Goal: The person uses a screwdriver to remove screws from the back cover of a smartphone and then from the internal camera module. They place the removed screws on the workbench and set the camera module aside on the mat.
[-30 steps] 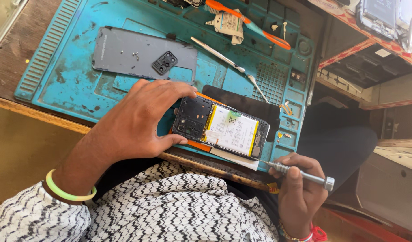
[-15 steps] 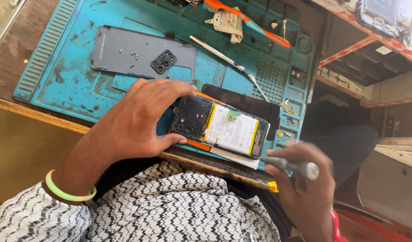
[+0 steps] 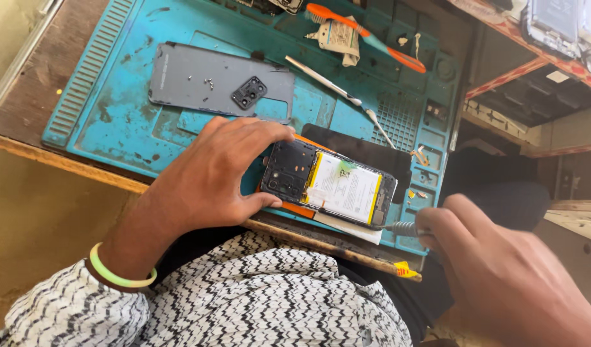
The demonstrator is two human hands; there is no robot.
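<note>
Fingers of the left hand (image 3: 215,177) pinned the opened phone (image 3: 327,183) steady on the blue mat (image 3: 115,122), while the right hand (image 3: 501,270) gripped a screwdriver (image 3: 401,226) at its edge.

Opened phone (image 3: 327,185), battery exposed, flat on mat

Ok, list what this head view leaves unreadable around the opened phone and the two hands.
- Right hand: blurred; its screwdriver shows only a tip, fingers cover the rest.
- Opened phone: left hand covers its near end.
- Screws on the grey back cover: too small to count.
</note>
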